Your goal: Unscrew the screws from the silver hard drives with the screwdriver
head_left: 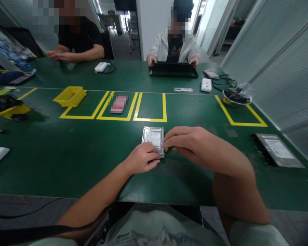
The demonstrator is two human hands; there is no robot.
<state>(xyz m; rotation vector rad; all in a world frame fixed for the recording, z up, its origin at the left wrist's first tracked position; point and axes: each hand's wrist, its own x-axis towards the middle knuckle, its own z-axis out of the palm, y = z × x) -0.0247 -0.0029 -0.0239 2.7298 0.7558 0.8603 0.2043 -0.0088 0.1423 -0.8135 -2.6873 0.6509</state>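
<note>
A silver hard drive (154, 134) with a white label lies flat on the green table (92, 171), in front of me. Over its lower left part rests my left hand (143, 158), fingers bent around the drive's near edge and corner. At the drive's right edge, my right hand (195, 143) is closed in a pinch on a small dark and yellow object (167, 149), mostly hidden by the fingers. I cannot make out what that object is.
Yellow tape frames (150, 120) mark the table beyond the drive. A yellow bin (70, 96) and a pink item (119, 104) stand left. Another drive (278, 150) and a bowl (236, 99) are right. Across, a person holds a black tray (174, 70); another person sits left.
</note>
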